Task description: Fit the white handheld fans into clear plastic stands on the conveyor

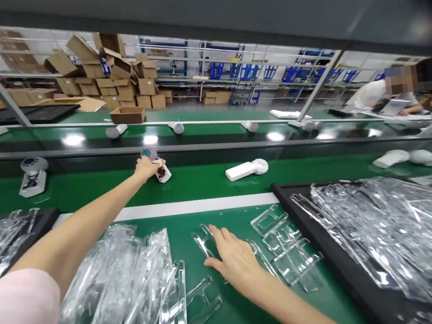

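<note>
My left hand [147, 168] reaches to the green conveyor and has its fingers closed on a white device [162, 172] with a round grey head. Lower down, my right hand [230, 251] is over the green table with thumb and fingers apart. A clear plastic frame [202, 240] lies by its fingertips; whether the hand grips it is hidden. More clear plastic frames [288, 247] lie to its right. On the left, clear plastic pieces [124, 287] are heaped in bags.
A black tray [328, 253] heaped with clear parts stands at right, another at far left. White devices [240, 171] lie on the conveyor [198, 182]. Posts and a low rail cross beyond. Cardboard boxes [147, 86] are stacked behind. A person in white [368, 93] sits at the far right.
</note>
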Action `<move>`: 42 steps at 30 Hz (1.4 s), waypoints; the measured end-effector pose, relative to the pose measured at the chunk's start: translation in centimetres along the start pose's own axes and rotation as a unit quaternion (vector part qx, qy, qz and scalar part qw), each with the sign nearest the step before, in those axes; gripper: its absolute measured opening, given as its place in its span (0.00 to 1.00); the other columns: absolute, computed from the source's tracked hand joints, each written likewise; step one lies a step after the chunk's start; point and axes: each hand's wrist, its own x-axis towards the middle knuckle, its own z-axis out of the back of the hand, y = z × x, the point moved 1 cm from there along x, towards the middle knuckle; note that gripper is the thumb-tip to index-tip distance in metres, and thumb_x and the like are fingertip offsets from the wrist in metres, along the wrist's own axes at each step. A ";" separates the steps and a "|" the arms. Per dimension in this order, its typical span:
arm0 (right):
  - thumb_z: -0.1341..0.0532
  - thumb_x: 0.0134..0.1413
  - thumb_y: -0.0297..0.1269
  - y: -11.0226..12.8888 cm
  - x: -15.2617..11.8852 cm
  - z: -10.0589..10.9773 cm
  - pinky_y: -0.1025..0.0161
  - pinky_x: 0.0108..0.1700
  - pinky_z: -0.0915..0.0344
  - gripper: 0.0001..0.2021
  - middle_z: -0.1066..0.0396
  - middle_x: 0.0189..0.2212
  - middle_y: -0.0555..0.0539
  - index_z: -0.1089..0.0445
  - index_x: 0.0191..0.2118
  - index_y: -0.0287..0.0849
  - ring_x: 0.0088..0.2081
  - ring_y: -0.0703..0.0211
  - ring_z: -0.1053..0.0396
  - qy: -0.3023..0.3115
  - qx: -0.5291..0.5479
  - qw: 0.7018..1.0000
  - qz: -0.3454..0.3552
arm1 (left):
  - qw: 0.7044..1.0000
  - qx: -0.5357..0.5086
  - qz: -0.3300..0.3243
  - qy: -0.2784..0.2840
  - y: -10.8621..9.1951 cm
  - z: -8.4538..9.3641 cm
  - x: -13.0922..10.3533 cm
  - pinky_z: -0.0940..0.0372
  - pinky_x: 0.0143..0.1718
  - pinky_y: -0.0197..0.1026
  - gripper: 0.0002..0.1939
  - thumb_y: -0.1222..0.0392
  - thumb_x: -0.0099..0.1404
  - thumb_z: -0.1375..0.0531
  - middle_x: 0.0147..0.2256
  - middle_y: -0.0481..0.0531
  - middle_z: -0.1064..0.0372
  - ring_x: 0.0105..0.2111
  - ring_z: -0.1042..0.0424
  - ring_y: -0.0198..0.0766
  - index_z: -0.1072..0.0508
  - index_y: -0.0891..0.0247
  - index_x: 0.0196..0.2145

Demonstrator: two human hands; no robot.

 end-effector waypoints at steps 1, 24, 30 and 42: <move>0.36 0.53 0.31 0.1 -0.1 -0.6 0.49 0.48 0.34 0.31 0.29 0.50 0.33 0.42 0.62 0.35 0.51 0.38 0.30 0.005 0.002 1.000 0.008 | 0.999 0.030 -0.015 -0.013 0.1 0.8 0.0 0.37 0.49 0.51 0.23 0.53 0.53 0.33 0.47 0.69 0.30 0.53 0.34 0.57 0.33 0.69 0.41; 0.37 0.46 0.62 -13.7 -3.7 4.8 0.65 0.34 0.35 0.30 0.34 0.33 0.48 0.28 0.48 0.44 0.33 0.61 0.35 -0.048 0.562 0.825 -0.023 | 0.946 0.156 -0.240 0.152 -13.1 -25.1 -6.0 0.46 0.53 0.59 0.25 0.57 0.55 0.38 0.49 0.64 0.32 0.52 0.35 0.58 0.31 0.60 0.52; 0.40 0.51 0.56 -11.5 -1.5 8.0 0.57 0.41 0.34 0.26 0.33 0.35 0.46 0.29 0.49 0.42 0.36 0.55 0.34 -0.178 0.425 0.888 0.001 | 0.961 -0.052 -0.197 0.184 -13.3 -18.3 -3.4 0.39 0.50 0.51 0.25 0.49 0.53 0.37 0.46 0.57 0.28 0.48 0.30 0.52 0.32 0.56 0.48; 0.50 0.63 0.46 -0.8 5.5 8.3 0.48 0.46 0.33 0.27 0.38 0.43 0.38 0.43 0.64 0.39 0.47 0.44 0.38 -0.405 0.145 0.903 -0.016 | 0.750 -0.593 -0.015 0.293 -14.5 -6.0 -11.0 0.32 0.35 0.39 0.18 0.53 0.48 0.32 0.30 0.49 0.29 0.31 0.29 0.37 0.29 0.62 0.35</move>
